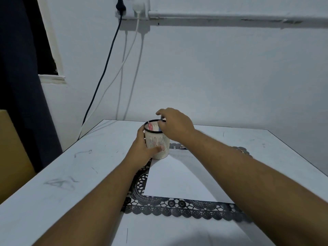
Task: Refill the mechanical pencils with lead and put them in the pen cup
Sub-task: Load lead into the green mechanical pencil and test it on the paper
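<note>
White slotted plastic forms the wall of the pen cup [158,146], which has a black rim and stands upright at the far edge of a sheet of white paper [179,178] lying on a black lace mat [159,205] on the bench [62,174]. The left hand [142,148] grasps the cup's side, thumb curled across the front, steadying it. The right hand [174,125] hovers over the rim with its fingers bent downward into the mouth; they seem to pinch the top of a dark pencil, but the view is too small and blurred to be sure what they hold. A pink mechanical pencil [150,126] already stands inside, long axis near vertical and leaning slightly left, its upper end just above the rim.

Judging from this, the step in hand is the last one: dropping a refilled pencil into the cup, or taking one out. No loose pencils or lead case show on the bench. The next move likely calls for letting the pencil slide down lengthwise without tipping the light cup, then lifting the fingers straight up.
</note>
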`<control>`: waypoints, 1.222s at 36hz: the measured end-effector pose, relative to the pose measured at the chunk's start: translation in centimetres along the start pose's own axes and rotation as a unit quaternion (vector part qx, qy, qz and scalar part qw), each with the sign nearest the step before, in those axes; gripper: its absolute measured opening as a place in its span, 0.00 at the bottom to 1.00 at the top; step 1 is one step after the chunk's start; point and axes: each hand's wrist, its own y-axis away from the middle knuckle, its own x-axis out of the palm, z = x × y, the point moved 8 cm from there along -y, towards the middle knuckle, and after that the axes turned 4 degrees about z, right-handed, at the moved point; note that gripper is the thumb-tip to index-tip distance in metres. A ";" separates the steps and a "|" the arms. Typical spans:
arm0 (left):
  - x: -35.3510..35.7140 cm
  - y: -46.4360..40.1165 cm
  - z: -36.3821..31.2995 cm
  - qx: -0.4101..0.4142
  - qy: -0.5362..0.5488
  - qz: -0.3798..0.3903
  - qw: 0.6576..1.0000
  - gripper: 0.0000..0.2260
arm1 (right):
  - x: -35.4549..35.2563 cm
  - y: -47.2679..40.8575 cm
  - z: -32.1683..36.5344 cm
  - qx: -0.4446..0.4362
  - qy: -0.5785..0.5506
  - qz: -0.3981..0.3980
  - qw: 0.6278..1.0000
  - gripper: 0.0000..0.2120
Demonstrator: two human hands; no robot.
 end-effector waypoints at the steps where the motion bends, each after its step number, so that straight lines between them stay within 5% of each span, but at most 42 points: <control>1: 0.0 -0.1 0.1 0.001 -0.001 0.000 1.000 0.41 | -0.2 0.2 -0.1 -0.005 -0.012 -0.009 1.000 0.19; 5: -0.4 -0.2 -0.1 0.008 0.002 -0.021 1.000 0.49 | -1.8 1.7 -1.2 -0.017 -0.077 -0.055 0.995 0.19; 8: -2.0 0.3 -2.0 0.059 0.000 -0.110 0.992 0.53 | -2.9 3.9 -2.5 -0.027 -0.107 -0.085 0.990 0.15; 13: -2.4 3.6 -9.7 0.253 -0.173 -0.225 0.925 0.36 | -2.3 8.1 -5.8 -0.001 -0.112 -0.044 0.993 0.03; 17: 2.7 4.9 -12.5 0.392 -0.278 -0.102 0.871 0.13 | 0.2 11.1 -8.3 0.042 -0.040 0.054 0.997 0.17; 23: 10.1 4.4 -7.8 0.259 -0.467 0.076 0.842 0.15 | 4.3 14.3 -9.7 0.050 0.014 0.141 0.989 0.17; 36: 10.4 4.3 -4.8 0.132 -0.481 0.129 0.857 0.15 | 3.6 14.9 -9.6 0.042 -0.021 0.144 0.988 0.15; 44: 10.2 4.3 -4.3 0.127 -0.474 0.134 0.861 0.15 | -2.3 14.8 -15.0 0.200 0.008 0.037 0.979 0.07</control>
